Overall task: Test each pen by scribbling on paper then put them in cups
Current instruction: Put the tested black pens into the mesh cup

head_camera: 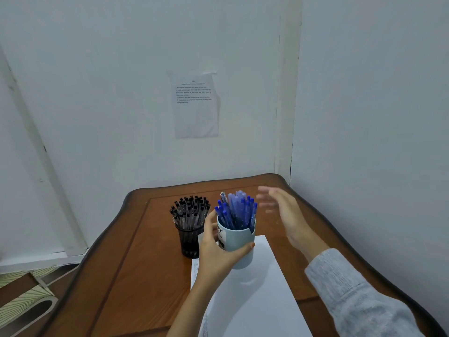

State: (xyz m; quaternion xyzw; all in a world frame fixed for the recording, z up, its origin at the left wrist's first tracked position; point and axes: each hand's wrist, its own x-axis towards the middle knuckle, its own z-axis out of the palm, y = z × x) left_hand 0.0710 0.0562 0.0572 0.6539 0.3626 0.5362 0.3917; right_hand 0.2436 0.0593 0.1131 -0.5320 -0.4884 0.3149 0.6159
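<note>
Firmly, the left hand (pixel 216 249) curls round a smooth pale-blue cup (pixel 239 242) crammed with blue pens (pixel 237 210), seemingly lifted just above the white paper (pixel 255 300). Right of it, the blurred right hand (pixel 284 210) hovers flat-fingered, holding nothing. A black mesh cup (pixel 189 242) stands just beside.

Left hand (pixel 218 254): curled round a pale blue cup (pixel 239 235), fingers wrapped on its left side, one fingertip lying across its near face
Left arm: bare forearm rising from the bottom edge, wrist about straight
Right hand (pixel 283 212): in the air, holding nothing, fingers straight and slightly spread, palm turned leftward, fingertips blurred
Right arm: forearm enters from the lower right, grey knit sleeve (pixel 352 295) ending just short of the wrist
Hands to each other: apart, the right one farther forward
</note>
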